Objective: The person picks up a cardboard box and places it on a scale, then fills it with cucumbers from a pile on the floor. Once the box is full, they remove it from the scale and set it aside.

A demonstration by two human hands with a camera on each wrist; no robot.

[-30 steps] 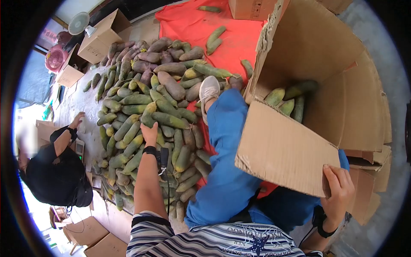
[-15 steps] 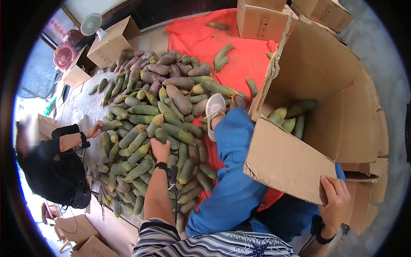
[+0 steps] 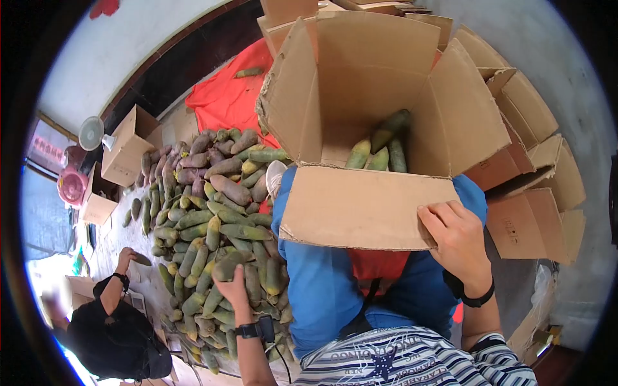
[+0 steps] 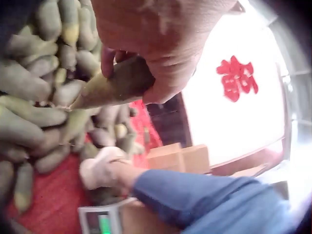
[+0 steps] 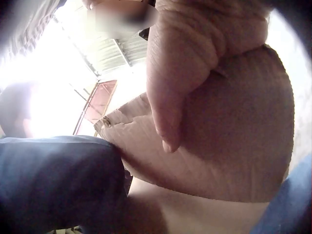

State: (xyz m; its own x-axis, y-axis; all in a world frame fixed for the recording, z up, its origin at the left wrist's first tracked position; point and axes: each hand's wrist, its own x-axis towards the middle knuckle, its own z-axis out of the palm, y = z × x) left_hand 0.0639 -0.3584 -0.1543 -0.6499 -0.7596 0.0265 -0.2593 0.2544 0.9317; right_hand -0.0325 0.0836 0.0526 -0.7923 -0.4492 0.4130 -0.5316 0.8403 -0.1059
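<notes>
My left hand (image 3: pixel 235 287) grips a green radish (image 3: pixel 225 265) just above the pile, seen close in the left wrist view with its thin root end pointing away from the palm (image 4: pixel 114 87). Many more green radishes (image 3: pixel 193 219) lie heaped around and below it. On the right, an open cardboard box (image 3: pixel 380 58) stands tilted by my legs, with several green radishes (image 3: pixel 380 145) at its bottom. My right hand (image 3: pixel 456 241) pinches the corner of its near flap (image 3: pixel 367 209); the right wrist view shows the thumb lying against the cardboard (image 5: pixel 234 141).
Another person (image 3: pixel 112 328) in black stoops at the left side of the heap, a radish in one hand. Flattened and open cartons (image 3: pixel 528 219) lie at the right. Red cloth (image 3: pixel 225 90) spreads behind the pile. A digital scale (image 4: pixel 100 219) shows in the left wrist view.
My left hand has lifted a radish up from the heap. The head view has swung right, bringing the box to the middle. The right hand stays on the flap.
</notes>
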